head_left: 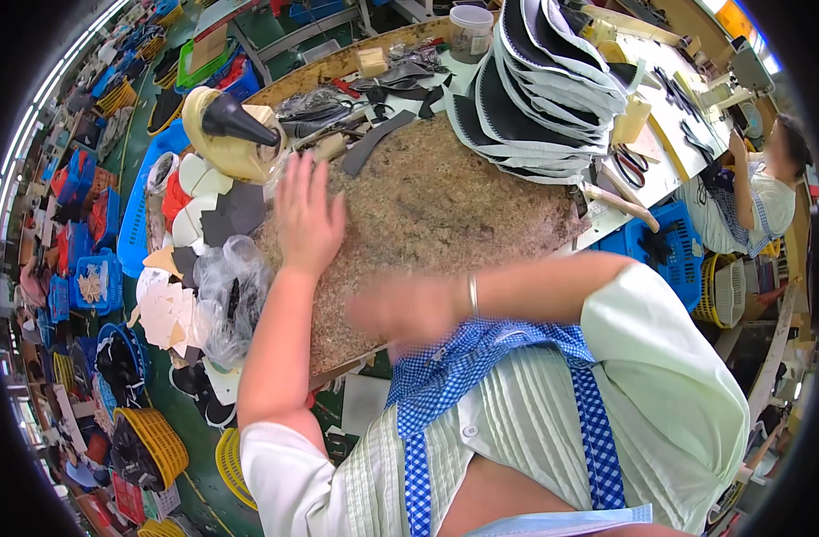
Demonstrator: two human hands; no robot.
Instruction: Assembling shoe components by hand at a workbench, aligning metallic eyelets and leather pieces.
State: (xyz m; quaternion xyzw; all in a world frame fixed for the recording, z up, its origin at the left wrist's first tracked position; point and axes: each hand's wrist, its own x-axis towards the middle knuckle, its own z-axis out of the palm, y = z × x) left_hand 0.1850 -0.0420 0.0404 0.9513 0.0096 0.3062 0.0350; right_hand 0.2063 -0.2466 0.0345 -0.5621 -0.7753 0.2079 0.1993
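Note:
My left hand (309,213) reaches forward over the left part of the brown, stained worktop (436,215), fingers stretched out, with nothing visible in it. Its fingertips come close to a yellowish plastic container with a black conical top (235,123). Just right of the fingers lies a dark grey curved strip (375,145). Low over the worktop's near edge, in front of my apron, is my right hand (407,309). Motion smears its fingers, so whether it holds anything is hidden. A bracelet circles that wrist.
A tall stack of black pieces with white edges (539,98) stands at the far right of the worktop. Beyond it lie scissors (630,166). Clear plastic bags (230,295) and cut scraps crowd the left edge. A person (754,192) sits at the right.

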